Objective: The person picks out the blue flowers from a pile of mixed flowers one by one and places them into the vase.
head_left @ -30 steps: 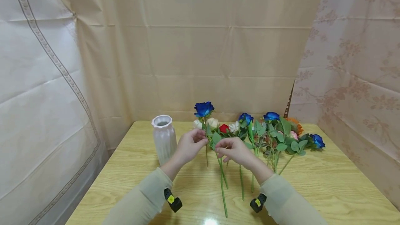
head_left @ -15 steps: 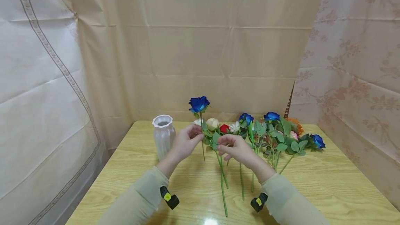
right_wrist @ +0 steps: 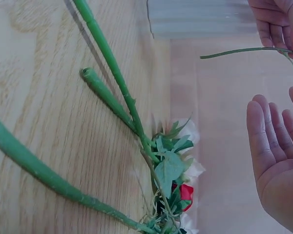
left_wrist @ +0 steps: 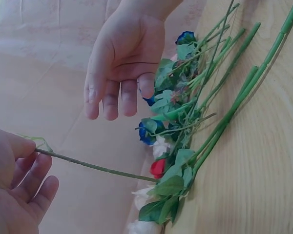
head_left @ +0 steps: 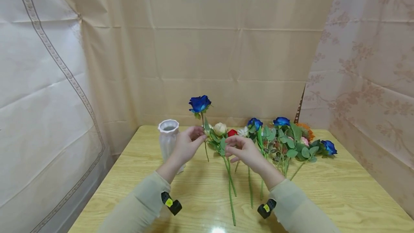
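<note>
My left hand pinches the stem of a blue rose between thumb and fingers, holding it upright above the table. In the left wrist view the thin stem runs out from the fingertips, its lower end free in the air. A white fluted vase with a scalloped rim stands just left of the rose, partly hidden by the left hand. My right hand hovers over the lying flowers with nothing in it; its fingers look loosely bent, and the right wrist view shows its bare palm.
Across the table lie several flowers: a cream rose, a red rose, more blue roses and an orange flower. Long green stems point toward the front edge. Cloth hangs behind and at both sides.
The left hand has carried the blue rose leftward and up, closer to the vase, away from the lying flowers. The right hand has stayed nearly in place, shifting slightly upward.
</note>
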The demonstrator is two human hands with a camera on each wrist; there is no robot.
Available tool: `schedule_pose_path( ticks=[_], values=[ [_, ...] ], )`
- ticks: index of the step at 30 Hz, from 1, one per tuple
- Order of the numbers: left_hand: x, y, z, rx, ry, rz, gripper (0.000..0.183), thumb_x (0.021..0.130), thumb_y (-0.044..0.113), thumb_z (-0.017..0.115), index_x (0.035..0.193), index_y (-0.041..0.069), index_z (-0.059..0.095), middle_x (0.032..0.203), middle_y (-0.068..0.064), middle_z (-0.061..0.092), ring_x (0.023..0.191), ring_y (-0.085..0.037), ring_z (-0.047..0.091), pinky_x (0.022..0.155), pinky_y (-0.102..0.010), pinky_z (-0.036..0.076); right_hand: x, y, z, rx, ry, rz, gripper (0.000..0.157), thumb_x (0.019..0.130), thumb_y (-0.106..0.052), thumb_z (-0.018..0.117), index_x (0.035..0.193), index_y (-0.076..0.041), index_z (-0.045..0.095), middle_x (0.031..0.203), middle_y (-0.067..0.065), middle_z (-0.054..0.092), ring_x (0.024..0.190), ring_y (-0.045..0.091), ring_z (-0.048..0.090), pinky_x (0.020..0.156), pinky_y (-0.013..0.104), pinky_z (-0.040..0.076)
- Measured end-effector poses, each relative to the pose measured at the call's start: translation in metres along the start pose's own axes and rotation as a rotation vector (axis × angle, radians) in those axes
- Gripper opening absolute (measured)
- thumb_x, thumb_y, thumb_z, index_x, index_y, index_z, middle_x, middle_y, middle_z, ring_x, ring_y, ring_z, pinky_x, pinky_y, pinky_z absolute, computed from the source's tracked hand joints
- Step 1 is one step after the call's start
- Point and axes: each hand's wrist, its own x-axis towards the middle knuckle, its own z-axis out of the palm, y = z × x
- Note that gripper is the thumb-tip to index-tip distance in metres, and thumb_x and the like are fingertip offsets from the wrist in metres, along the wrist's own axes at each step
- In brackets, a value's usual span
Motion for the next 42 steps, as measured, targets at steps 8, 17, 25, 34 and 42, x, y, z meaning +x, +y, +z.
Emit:
schedule_pose_path(
  ticks=[8,17,25,34,42],
  values=[
    [0.004,0.004,-0.010,0.027,0.041,0.031,0.018,0.093,0.006,0.072,0.110,0.001,0.070,0.098,-0.006,0.072,0.090,-0.021,0.070,0.081,-0.034,0.059,0.003,-0.002,0.004,0.015,0.026,-0.017,0.034,0.099,-0.023,0.070,0.127,-0.005,0.062,0.114,0.018,0.064,0.100,0.037,0.069,0.079,0.055,0.060],
    [0.007,0.013,-0.018,0.009,0.045,0.021,0.019,0.094,0.008,0.072,0.111,0.002,0.069,0.099,-0.006,0.073,0.089,-0.020,0.070,0.080,-0.034,0.058,0.007,-0.004,0.009,0.047,0.037,-0.012,0.034,0.099,-0.021,0.070,0.127,-0.004,0.061,0.114,0.017,0.064,0.104,0.046,0.065,0.074,0.046,0.062],
    [0.012,0.018,-0.026,-0.007,0.064,0.042,0.018,0.095,0.008,0.072,0.112,0.001,0.069,0.100,-0.008,0.072,0.093,-0.021,0.070,0.080,-0.031,0.058,0.009,-0.006,0.012,0.051,0.041,-0.003,0.036,0.098,-0.022,0.071,0.129,-0.005,0.061,0.118,0.018,0.064,0.105,0.043,0.066,0.075,0.045,0.062],
    [0.015,0.023,-0.035,0.010,0.085,0.063,0.019,0.097,0.010,0.071,0.114,0.000,0.068,0.098,-0.010,0.071,0.087,-0.021,0.067,0.074,-0.026,0.054,0.014,-0.008,0.015,0.079,0.042,-0.047,0.034,0.098,-0.020,0.072,0.127,-0.005,0.061,0.117,0.017,0.065,0.104,0.039,0.067,0.076,0.047,0.062],
    [0.018,0.029,-0.041,0.047,0.115,0.065,0.017,0.097,0.013,0.071,0.111,0.004,0.069,0.096,-0.005,0.071,0.084,-0.018,0.067,0.073,-0.029,0.056,0.016,-0.014,0.019,0.109,0.046,-0.085,0.036,0.098,-0.019,0.071,0.129,-0.005,0.061,0.120,0.019,0.063,0.107,0.041,0.065,0.077,0.050,0.061]
  ],
)
